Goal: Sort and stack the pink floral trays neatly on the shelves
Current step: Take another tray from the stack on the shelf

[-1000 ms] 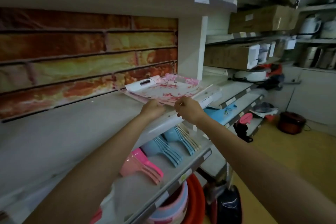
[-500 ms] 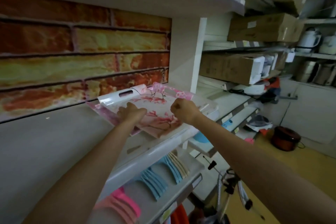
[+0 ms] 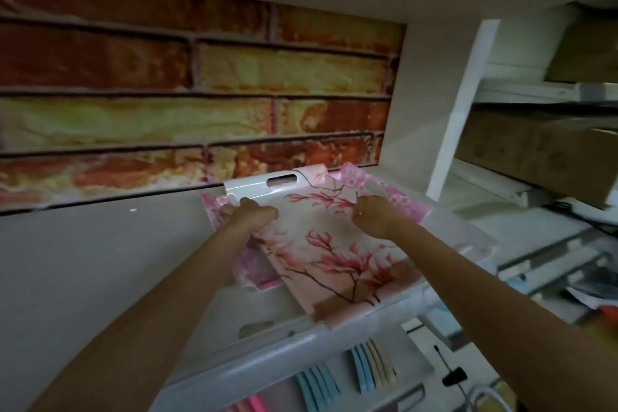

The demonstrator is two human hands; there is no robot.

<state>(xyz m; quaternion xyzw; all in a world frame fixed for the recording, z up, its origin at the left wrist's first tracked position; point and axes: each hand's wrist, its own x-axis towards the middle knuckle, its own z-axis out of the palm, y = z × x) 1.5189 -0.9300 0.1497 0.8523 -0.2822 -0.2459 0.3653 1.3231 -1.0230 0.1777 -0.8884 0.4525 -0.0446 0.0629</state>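
Note:
A pink floral tray (image 3: 334, 254) with a magnolia print and a white slotted handle lies tilted on top of other pink patterned trays (image 3: 257, 273) on the white shelf (image 3: 100, 261). The lower trays stick out at its left and right sides. My left hand (image 3: 252, 215) grips the top tray's left edge just below the handle. My right hand (image 3: 378, 217) holds its right edge with curled fingers. The tray's near end reaches the shelf's front lip.
A brick-patterned back panel (image 3: 200, 94) stands behind the trays and another shelf board hangs close overhead. A white upright divider (image 3: 458, 110) stands to the right, with cardboard boxes (image 3: 541, 150) beyond it. Blue and cream plastic items (image 3: 344, 378) lie on the shelf below.
The top tray has slid deeper onto the shelf towards the brick panel. Both hands have moved from its near edge up to its sides near the handle.

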